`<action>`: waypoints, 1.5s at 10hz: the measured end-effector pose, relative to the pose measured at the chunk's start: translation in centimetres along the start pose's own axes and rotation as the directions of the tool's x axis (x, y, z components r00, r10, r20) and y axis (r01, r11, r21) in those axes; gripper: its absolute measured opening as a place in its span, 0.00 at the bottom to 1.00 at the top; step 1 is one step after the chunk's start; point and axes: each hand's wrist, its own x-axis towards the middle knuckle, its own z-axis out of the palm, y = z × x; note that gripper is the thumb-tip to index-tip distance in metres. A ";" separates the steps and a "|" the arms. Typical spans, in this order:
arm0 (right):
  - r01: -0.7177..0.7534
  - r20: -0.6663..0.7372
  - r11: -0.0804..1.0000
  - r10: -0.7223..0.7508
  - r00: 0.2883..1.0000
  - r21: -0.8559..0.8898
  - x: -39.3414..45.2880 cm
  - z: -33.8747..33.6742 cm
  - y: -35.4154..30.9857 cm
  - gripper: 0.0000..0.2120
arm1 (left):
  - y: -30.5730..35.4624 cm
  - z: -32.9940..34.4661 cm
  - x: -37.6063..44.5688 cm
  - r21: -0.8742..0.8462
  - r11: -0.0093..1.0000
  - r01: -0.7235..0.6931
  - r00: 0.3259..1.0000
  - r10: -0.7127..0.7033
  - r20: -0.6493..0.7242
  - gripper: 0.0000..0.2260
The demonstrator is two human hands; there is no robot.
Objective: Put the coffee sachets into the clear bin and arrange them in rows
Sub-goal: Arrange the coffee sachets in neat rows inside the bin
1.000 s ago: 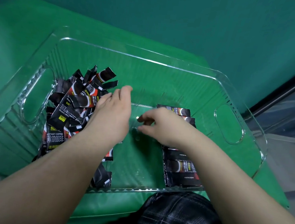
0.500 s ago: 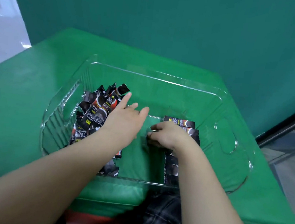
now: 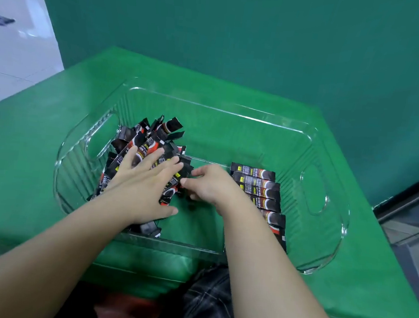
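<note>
Clear bin sits on green-covered desk. Loose heap of coffee sachets at its left end; neat row of sachets at the right. Left hand lies flat on the heap, fingers spread straight. Right hand beside it, fingers curled at a sachet edge; actual grip unclear.

Even, bright light; glare streaks the clear bin, edges bow, and detail seems slightly soft.
</note>
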 end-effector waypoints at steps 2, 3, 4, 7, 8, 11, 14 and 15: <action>-0.013 -0.092 0.992 0.025 0.995 0.125 1.1 1.3 -0.5 0.08 | 0.0 0.1 0.4 -0.056 0.998 0.015 1.000 -0.016 -0.017 0.47; -0.025 -0.099 0.990 0.039 0.994 0.142 1.2 1.1 -0.4 0.13 | 0.1 0.2 0.5 -0.057 0.998 0.014 0.999 -0.016 -0.031 0.46; -0.011 -0.128 0.973 0.042 0.991 0.230 0.4 0.0 -0.3 0.08 | 0.2 0.1 0.5 -0.078 0.997 0.012 0.999 -0.014 -0.029 0.46; 0.351 -0.656 0.910 -0.126 0.744 0.223 -4.0 -5.1 0.9 0.07 | 0.1 0.2 0.3 -0.132 0.991 -0.029 0.999 0.023 -0.042 0.46; 0.357 -0.640 0.932 -0.313 0.701 -0.065 -6.1 -7.2 1.1 0.09 | 0.1 0.3 0.4 -0.125 0.992 -0.027 0.999 0.021 -0.046 0.45; 0.230 -0.022 0.733 -0.316 0.948 -0.640 -6.8 -7.8 3.8 0.05 | 0.2 0.5 0.9 -0.151 0.988 -0.028 0.998 0.020 -0.053 0.45; 0.255 0.056 0.619 -0.321 0.945 -0.743 -6.4 -7.0 4.3 0.13 | 0.1 0.8 1.1 -0.152 0.988 -0.035 0.997 0.025 -0.071 0.46; 0.157 0.015 0.563 -0.249 0.968 -0.811 -7.1 -7.1 4.4 0.15 | 0.1 0.9 1.2 -0.161 0.986 -0.035 0.997 0.023 -0.076 0.46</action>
